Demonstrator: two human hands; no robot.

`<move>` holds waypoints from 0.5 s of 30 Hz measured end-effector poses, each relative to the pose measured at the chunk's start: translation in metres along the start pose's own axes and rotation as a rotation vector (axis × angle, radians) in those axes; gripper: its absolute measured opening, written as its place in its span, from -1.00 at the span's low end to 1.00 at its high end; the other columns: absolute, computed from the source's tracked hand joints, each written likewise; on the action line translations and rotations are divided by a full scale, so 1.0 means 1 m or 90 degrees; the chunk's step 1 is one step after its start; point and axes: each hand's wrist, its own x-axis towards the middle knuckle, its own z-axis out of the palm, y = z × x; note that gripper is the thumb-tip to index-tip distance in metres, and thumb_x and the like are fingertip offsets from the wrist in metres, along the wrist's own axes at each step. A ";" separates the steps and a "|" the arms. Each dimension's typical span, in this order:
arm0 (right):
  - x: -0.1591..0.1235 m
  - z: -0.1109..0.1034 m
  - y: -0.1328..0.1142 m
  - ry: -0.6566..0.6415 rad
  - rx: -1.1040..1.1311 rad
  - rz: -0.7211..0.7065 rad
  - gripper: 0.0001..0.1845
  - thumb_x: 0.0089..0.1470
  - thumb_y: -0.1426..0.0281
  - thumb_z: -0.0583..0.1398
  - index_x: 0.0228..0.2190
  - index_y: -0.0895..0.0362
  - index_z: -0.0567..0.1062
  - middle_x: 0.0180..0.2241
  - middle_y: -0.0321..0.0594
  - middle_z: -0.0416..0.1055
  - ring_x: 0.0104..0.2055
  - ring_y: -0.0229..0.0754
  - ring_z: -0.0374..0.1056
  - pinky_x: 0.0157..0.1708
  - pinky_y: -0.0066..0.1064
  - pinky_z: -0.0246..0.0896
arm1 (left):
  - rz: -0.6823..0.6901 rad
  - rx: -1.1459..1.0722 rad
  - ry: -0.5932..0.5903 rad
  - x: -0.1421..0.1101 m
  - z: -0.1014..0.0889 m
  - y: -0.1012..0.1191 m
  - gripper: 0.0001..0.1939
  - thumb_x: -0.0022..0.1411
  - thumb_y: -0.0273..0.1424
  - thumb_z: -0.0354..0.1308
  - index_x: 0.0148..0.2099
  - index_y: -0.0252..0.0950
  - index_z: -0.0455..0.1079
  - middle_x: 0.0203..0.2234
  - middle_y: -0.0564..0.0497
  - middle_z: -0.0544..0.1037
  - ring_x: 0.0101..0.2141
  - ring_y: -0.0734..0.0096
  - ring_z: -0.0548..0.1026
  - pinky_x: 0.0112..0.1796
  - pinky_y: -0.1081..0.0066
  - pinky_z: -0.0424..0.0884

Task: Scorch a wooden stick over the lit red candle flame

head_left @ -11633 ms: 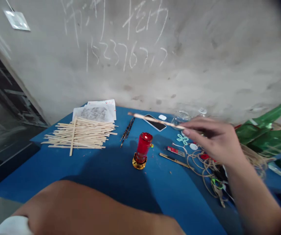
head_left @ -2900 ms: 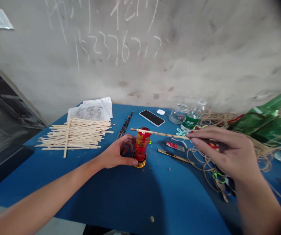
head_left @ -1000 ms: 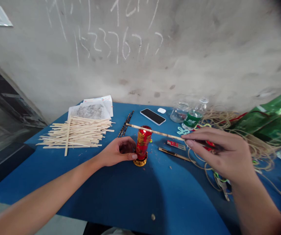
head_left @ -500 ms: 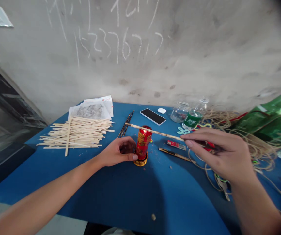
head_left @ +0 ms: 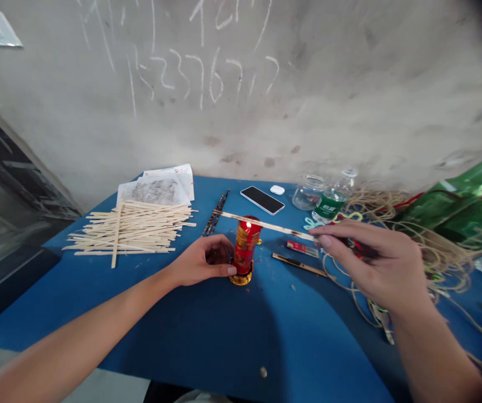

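A lit red candle (head_left: 244, 249) in a gold-patterned wrap stands upright on a gold base (head_left: 241, 278) on the blue table. My left hand (head_left: 205, 260) is closed round its lower left side, thumb at the front by the base; the other fingers are partly hidden behind it. Between thumb and fingertips, my right hand (head_left: 369, 257) pinches one end of a thin wooden stick (head_left: 274, 226). The stick, marked with dark scorched spots, lies level across the candle's top near the flame, its far end pointing left. Whether it touches the rim I cannot tell.
Pale sticks (head_left: 140, 226) lie heaped at left beside papers (head_left: 157, 190). Darkened sticks (head_left: 216, 212) and a phone (head_left: 262, 200) lie behind the candle. A lighter (head_left: 302, 248), a craft knife (head_left: 299, 265), a jar (head_left: 307, 193), a labelled bottle (head_left: 328, 206), tangled cord (head_left: 375, 201) and green bottles (head_left: 442, 201) are at right.
Earlier only my right hand was at the candle; my left hand has since taken hold of its base. In the last half second the stick has turned slightly in my right fingers.
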 end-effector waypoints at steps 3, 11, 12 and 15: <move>-0.001 0.000 0.002 0.002 -0.001 0.010 -0.80 0.37 0.38 0.39 -0.08 -0.18 0.76 -0.22 -0.36 0.78 -0.27 -0.14 0.69 -0.34 -0.30 0.51 | -0.002 0.002 0.000 0.000 0.000 0.000 -0.37 0.11 -0.01 0.64 0.08 -0.25 0.60 -0.24 -0.05 0.71 -0.27 0.22 0.65 -0.23 0.31 0.50; 0.000 -0.003 0.002 0.007 -0.007 0.004 -0.84 0.35 0.38 0.39 -0.12 -0.14 0.76 -0.22 -0.37 0.78 -0.28 -0.19 0.67 -0.37 -0.37 0.50 | -0.001 0.007 -0.008 -0.001 0.001 0.000 -0.44 0.18 -0.04 0.60 0.03 -0.29 0.55 -0.31 0.03 0.61 -0.36 0.40 0.50 -0.31 0.41 0.33; 0.000 -0.003 0.002 0.007 -0.007 -0.001 -0.84 0.35 0.39 0.40 -0.12 -0.14 0.76 -0.23 -0.37 0.78 -0.28 -0.20 0.67 -0.37 -0.39 0.49 | -0.001 0.007 -0.009 -0.001 0.001 0.000 -0.44 0.18 -0.04 0.60 0.02 -0.29 0.54 -0.32 0.04 0.60 -0.38 0.41 0.48 -0.33 0.42 0.31; 0.001 -0.002 0.001 0.003 -0.014 -0.013 -0.85 0.33 0.39 0.41 -0.13 -0.13 0.76 -0.23 -0.37 0.77 -0.27 -0.20 0.66 -0.36 -0.39 0.50 | 0.000 0.009 -0.009 0.000 0.000 0.000 -0.45 0.18 -0.04 0.60 0.00 -0.29 0.53 -0.33 0.06 0.59 -0.38 0.43 0.46 -0.34 0.43 0.29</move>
